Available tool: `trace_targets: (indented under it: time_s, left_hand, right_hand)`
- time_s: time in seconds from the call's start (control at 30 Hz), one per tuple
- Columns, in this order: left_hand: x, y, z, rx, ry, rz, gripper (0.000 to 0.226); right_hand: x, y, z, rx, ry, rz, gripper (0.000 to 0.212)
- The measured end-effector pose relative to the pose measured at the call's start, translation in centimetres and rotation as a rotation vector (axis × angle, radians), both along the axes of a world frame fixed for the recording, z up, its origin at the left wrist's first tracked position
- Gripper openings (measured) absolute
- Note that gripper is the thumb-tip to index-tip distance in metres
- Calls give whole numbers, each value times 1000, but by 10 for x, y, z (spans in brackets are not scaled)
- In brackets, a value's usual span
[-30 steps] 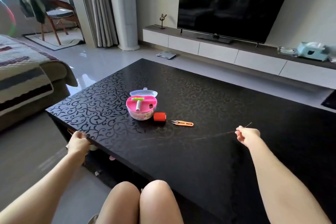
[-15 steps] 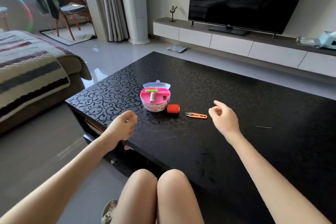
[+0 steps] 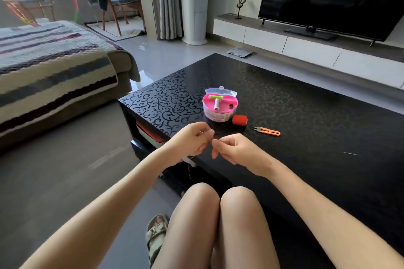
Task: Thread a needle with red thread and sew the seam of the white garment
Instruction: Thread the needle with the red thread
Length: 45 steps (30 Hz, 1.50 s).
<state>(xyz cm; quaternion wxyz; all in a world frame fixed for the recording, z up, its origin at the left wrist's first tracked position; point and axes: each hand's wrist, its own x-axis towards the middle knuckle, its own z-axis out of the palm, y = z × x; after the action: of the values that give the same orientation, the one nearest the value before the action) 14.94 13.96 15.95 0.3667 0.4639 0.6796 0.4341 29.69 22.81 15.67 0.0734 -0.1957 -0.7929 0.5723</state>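
Black table [image 3: 306, 137] with a swirly pattern fills most of the view, and both hands hover over its near edge. The left hand [image 3: 192, 140] and right hand [image 3: 236, 150] are close together, fingertips nearly touching. All the fingers are curled in on both sides.

Straight past the fingertips sits a round pink sewing box [image 3: 218, 107] with its clear lid open and a couple of small spools on top. Just beside it, beyond the right hand's fingers, is a red spool [image 3: 239, 120] lying on its side. A bit further right of that are the orange snips [image 3: 267, 131], flat on the table, blades pointing back toward the spool.

Well off to the right of the right hand's fingers, nowhere near either hand, the needle [image 3: 350, 153] lies on the table, just a thin glint.

Smallest bit: the red thread [image 3: 189, 167]. The left hand's thumb and fingers pinch it, and a loose length dangles below that hand in front of the table edge. The right hand's thumb and forefinger are pressed together right by the left fingertips, but honestly I can't tell if they've got the thread, it's too fine to see there.
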Motion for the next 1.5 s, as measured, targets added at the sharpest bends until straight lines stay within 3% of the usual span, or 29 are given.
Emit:
trace_targets:
  time_s: [0.23, 0.47, 0.73, 0.93, 1.1, 1.13, 1.2, 1.33, 1.43, 1.5]
  left_hand:
    - [-22, -23, -28, -60, -305, -80, 24]
    - [-33, -51, -60, -202, -314, -115, 22]
    - [-38, -58, -81, -292, -220, -106, 23]
    - [-46, -50, -81, -289, -300, -187, 16]
    - [-37, -34, -70, -260, -145, -175, 12]
    - [-30, -27, -66, -211, -192, -119, 13]
    - [-16, -14, -53, -90, -472, 17, 16]
    - [18, 15, -22, 34, -921, 63, 15]
    - [36, 31, -7, 29, -1107, 118, 15]
    - [43, 36, -3, 33, -1106, 100, 14]
  right_hand:
    - [28, 21, 13, -41, -55, -11, 40]
    - [57, 27, 3, 20, -277, 40, 39]
    - [66, 31, 8, -57, -203, -10, 43]
    - [66, 46, 32, -202, -19, -35, 48]
    - [66, 58, 56, -250, 66, -70, 50]
    - [67, 60, 60, -242, 64, -68, 50]
    - [68, 61, 64, -216, 35, -75, 50]
    - [71, 60, 74, -171, -15, -94, 41]
    - [73, 59, 80, -185, -12, -90, 40]
    - [74, 59, 83, -210, -3, -79, 40]
